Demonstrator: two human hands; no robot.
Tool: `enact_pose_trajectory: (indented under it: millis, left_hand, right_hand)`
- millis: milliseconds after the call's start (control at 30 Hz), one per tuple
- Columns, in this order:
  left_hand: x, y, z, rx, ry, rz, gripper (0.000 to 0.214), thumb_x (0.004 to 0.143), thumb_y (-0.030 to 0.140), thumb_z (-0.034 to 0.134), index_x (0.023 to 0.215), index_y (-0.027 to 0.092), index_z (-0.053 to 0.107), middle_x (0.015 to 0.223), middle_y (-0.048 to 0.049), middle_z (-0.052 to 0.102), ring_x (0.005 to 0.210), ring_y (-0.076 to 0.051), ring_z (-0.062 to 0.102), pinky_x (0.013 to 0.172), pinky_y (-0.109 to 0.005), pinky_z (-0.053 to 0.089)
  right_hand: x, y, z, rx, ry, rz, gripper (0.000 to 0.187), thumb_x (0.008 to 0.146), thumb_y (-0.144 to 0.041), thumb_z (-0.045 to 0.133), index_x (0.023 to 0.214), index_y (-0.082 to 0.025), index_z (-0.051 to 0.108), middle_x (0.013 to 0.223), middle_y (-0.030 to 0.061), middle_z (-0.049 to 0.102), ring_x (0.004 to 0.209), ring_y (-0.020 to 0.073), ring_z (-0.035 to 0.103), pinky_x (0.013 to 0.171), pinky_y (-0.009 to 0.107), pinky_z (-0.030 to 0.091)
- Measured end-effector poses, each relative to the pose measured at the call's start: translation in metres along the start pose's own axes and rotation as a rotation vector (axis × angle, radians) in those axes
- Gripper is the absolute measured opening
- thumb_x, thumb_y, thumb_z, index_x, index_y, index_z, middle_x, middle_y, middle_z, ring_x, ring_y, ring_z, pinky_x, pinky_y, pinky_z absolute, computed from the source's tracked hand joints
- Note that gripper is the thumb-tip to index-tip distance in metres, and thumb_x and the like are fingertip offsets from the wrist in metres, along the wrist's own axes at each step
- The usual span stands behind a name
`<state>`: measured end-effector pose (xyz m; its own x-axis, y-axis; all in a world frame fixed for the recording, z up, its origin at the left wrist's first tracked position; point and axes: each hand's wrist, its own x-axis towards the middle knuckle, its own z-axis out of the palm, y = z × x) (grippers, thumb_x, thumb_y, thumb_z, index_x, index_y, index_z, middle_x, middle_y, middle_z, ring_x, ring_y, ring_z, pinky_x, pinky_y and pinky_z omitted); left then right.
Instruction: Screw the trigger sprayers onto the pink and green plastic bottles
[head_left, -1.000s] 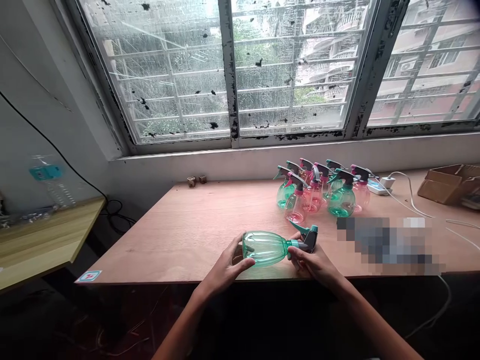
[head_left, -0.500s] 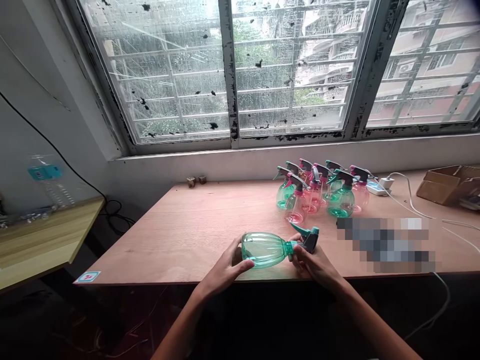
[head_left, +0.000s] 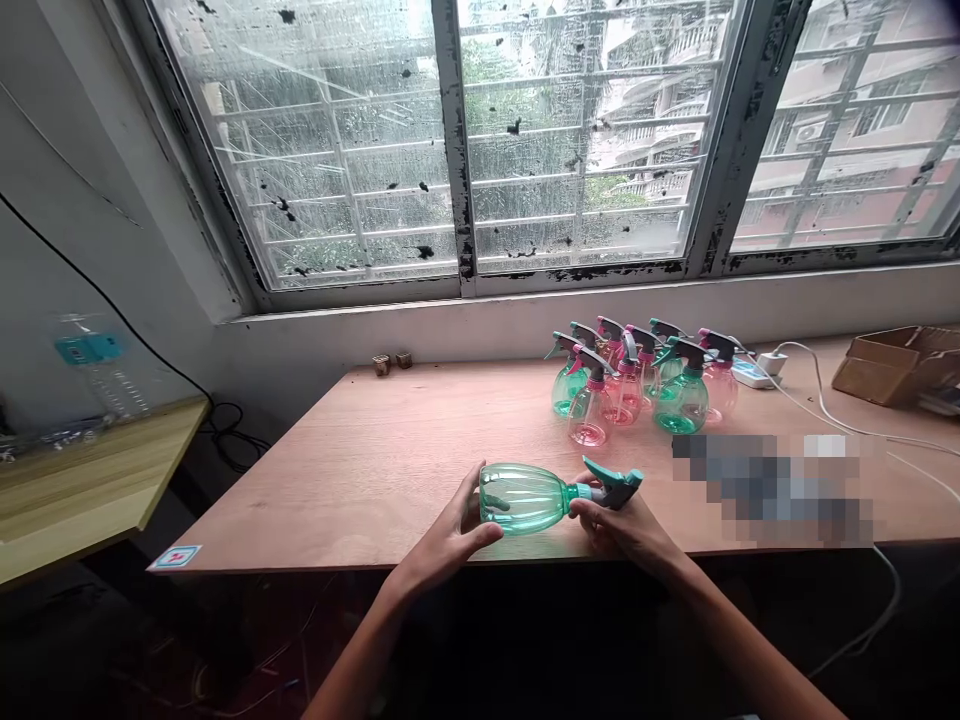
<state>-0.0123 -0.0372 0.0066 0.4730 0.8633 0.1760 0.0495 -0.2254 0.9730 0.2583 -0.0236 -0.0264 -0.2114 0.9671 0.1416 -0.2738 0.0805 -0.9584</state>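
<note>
A clear green spray bottle (head_left: 525, 498) lies sideways between my hands, over the front edge of the table. My left hand (head_left: 450, 530) is closed around its base end, thumb in front and fingers behind. At the neck, my right hand (head_left: 619, 525) grips just below the black and teal trigger head (head_left: 616, 484), whose lever points up. Some of the right fingers are hidden behind the neck. Behind the hands, a cluster of pink and green spray bottles stands upright, with a pink bottle (head_left: 590, 412) and a green bottle (head_left: 681, 400) at its front.
The wooden table (head_left: 337, 460) runs below a window. To the right are a cardboard box (head_left: 892, 368), a power strip with a white plug (head_left: 771, 365), loose cables and a pixelated patch. Two small brown pieces (head_left: 382, 365) sit at the back. A second table (head_left: 150, 470) stands left.
The trigger head has turned a little about the bottle's axis, and my right fingers have shifted at the neck. My left hand keeps its hold on the base.
</note>
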Motion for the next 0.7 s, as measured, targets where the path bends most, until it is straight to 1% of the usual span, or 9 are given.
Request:
enact_pose_trajectory:
  millis: [67, 133, 200, 300, 400, 467, 567, 633, 700]
  left_hand:
    - [0.0015, 0.0000, -0.0004, 0.008, 0.004, 0.000, 0.077, 0.086, 0.044, 0.069, 0.151, 0.027, 0.031, 0.150, -0.0128, 0.047, 0.142, -0.035, 0.038, 0.115, -0.053, 0.035]
    - [0.0025, 0.0005, -0.0004, 0.013, 0.008, -0.005, 0.075, 0.087, 0.039, 0.069, 0.151, 0.027, 0.032, 0.147, -0.0126, 0.050, 0.140, -0.034, 0.040, 0.114, -0.053, 0.036]
    - [0.0027, 0.0008, -0.0005, 0.011, 0.008, -0.006, 0.078, 0.087, 0.035, 0.070, 0.152, 0.029, 0.028, 0.149, -0.0120, 0.047, 0.140, -0.033, 0.040, 0.114, -0.052, 0.037]
    - [0.0016, -0.0002, -0.0010, -0.002, 0.001, 0.005, 0.081, 0.085, 0.030, 0.072, 0.152, 0.033, 0.026, 0.155, -0.0104, 0.038, 0.141, -0.031, 0.039, 0.116, -0.049, 0.035]
    - [0.0001, -0.0025, -0.0012, -0.011, -0.011, 0.013, 0.090, 0.083, 0.024, 0.074, 0.153, 0.035, 0.020, 0.156, -0.0117, 0.035, 0.138, -0.031, 0.044, 0.114, -0.050, 0.037]
    - [-0.0006, -0.0037, -0.0009, -0.007, -0.016, 0.018, 0.096, 0.080, 0.020, 0.075, 0.154, 0.036, 0.015, 0.158, -0.0119, 0.031, 0.139, -0.031, 0.042, 0.114, -0.050, 0.038]
    - [-0.0009, -0.0038, 0.0000, 0.006, -0.028, 0.021, 0.099, 0.077, 0.015, 0.076, 0.153, 0.038, 0.018, 0.162, -0.0094, 0.022, 0.143, -0.032, 0.036, 0.114, -0.047, 0.038]
    - [-0.0004, -0.0030, 0.0008, 0.010, -0.038, 0.020, 0.097, 0.078, 0.014, 0.075, 0.153, 0.039, 0.019, 0.162, -0.0089, 0.022, 0.140, -0.032, 0.040, 0.113, -0.046, 0.040]
    - [0.0004, -0.0021, 0.0018, 0.011, -0.039, 0.023, 0.096, 0.081, 0.015, 0.073, 0.154, 0.038, 0.015, 0.159, -0.0097, 0.029, 0.136, -0.031, 0.045, 0.112, -0.048, 0.039]
  right_hand:
    - [-0.0012, -0.0016, 0.0018, 0.002, -0.008, 0.000, 0.033, 0.074, -0.040, 0.083, 0.091, -0.020, 0.062, 0.062, -0.0019, 0.065, 0.040, 0.0078, 0.046, 0.036, 0.021, 0.036]
    - [-0.0025, -0.0030, 0.0023, 0.001, -0.011, -0.002, 0.034, 0.076, -0.041, 0.081, 0.093, -0.020, 0.061, 0.064, -0.0012, 0.067, 0.041, 0.0082, 0.047, 0.037, 0.021, 0.037]
    - [-0.0037, -0.0041, 0.0020, -0.004, -0.016, -0.009, 0.034, 0.077, -0.041, 0.080, 0.095, -0.021, 0.060, 0.065, -0.0010, 0.068, 0.041, 0.0091, 0.048, 0.037, 0.022, 0.038]
    - [-0.0045, -0.0050, 0.0015, -0.016, -0.024, -0.019, 0.034, 0.078, -0.040, 0.080, 0.096, -0.020, 0.059, 0.060, -0.0027, 0.065, 0.042, 0.0103, 0.049, 0.039, 0.023, 0.040]
    - [-0.0037, -0.0055, 0.0021, -0.024, -0.027, -0.023, 0.033, 0.079, -0.039, 0.079, 0.096, -0.020, 0.060, 0.055, -0.0048, 0.062, 0.043, 0.0110, 0.050, 0.040, 0.024, 0.040]
    - [-0.0027, -0.0054, 0.0023, -0.026, -0.028, -0.027, 0.033, 0.079, -0.040, 0.079, 0.097, -0.020, 0.060, 0.060, -0.0036, 0.064, 0.043, 0.0105, 0.050, 0.040, 0.023, 0.040]
    - [-0.0012, -0.0047, 0.0013, -0.034, -0.033, -0.026, 0.032, 0.080, -0.041, 0.078, 0.095, -0.019, 0.061, 0.066, -0.0014, 0.067, 0.041, 0.0086, 0.050, 0.038, 0.022, 0.038]
    - [-0.0008, -0.0038, -0.0003, -0.041, -0.042, -0.015, 0.031, 0.079, -0.041, 0.078, 0.092, -0.018, 0.062, 0.065, -0.0006, 0.067, 0.038, 0.0080, 0.049, 0.036, 0.021, 0.034]
    - [-0.0009, -0.0027, -0.0020, -0.044, -0.049, -0.004, 0.032, 0.079, -0.042, 0.079, 0.090, -0.018, 0.062, 0.066, 0.0006, 0.068, 0.038, 0.0083, 0.050, 0.034, 0.020, 0.031]
